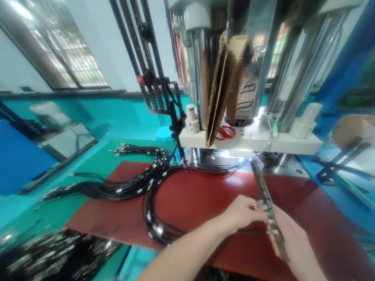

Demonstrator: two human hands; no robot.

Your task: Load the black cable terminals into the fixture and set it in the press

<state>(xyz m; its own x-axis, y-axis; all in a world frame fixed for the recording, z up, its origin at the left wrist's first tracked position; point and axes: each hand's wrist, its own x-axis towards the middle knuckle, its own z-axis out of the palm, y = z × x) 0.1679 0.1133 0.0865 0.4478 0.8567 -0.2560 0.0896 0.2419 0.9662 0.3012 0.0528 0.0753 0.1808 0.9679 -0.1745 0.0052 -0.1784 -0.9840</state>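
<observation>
Head view: the right hand (293, 237) grasps a narrow metal bar (262, 186) that points away from it. The left hand (244, 211) touches the bar's left edge; whether its fingers pinch anything, I cannot tell. Beneath both hands spreads a red mat (202, 200); leftward lie black cables (125, 190); beyond the hands stands a pale machine (253, 143).

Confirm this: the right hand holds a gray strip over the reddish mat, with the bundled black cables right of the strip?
Not quite: the head view shows the bundled black cables left of the gray strip. The right hand does hold it over the reddish mat.
</observation>
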